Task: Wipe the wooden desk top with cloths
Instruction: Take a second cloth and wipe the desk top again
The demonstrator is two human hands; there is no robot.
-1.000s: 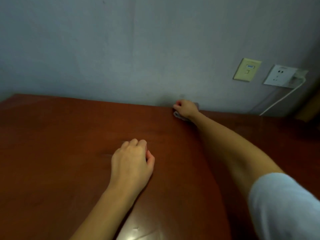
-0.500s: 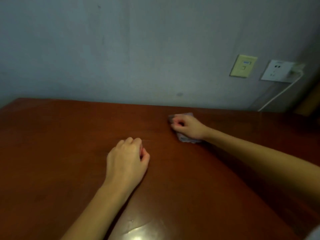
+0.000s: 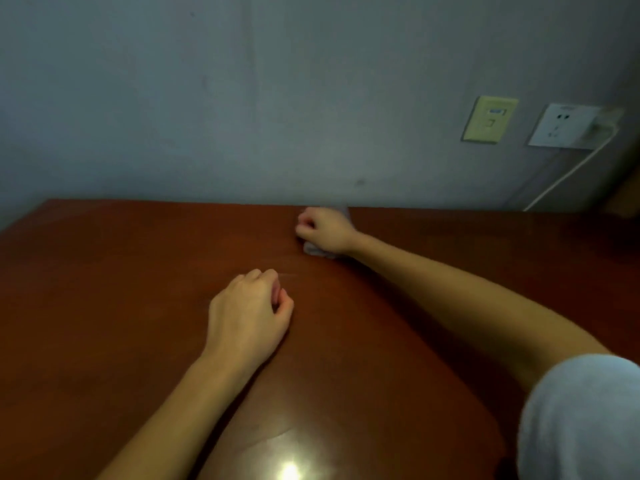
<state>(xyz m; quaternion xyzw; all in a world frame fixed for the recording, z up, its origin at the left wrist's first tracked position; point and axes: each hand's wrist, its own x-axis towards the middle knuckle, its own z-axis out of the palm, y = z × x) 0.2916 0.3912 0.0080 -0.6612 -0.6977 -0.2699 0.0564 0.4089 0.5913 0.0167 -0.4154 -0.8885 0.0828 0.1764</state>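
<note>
We are gripping a crumpled pale cloth point(image 3: 315, 250) in our right hand point(image 3: 325, 230), fingers curled round it, and pressing it onto the wooden desk top point(image 3: 121, 289) at its far edge, just beside the grey wall point(image 3: 242, 98). Our left hand point(image 3: 247, 315) is resting on the desk nearer to us, apart from the cloth, clenched in a loose fist with nothing showing in it. A yellowish wall plate point(image 3: 490, 119) and a white socket point(image 3: 562, 126) with a plugged-in cable point(image 3: 568, 174) are sitting on the wall to the right.
</note>
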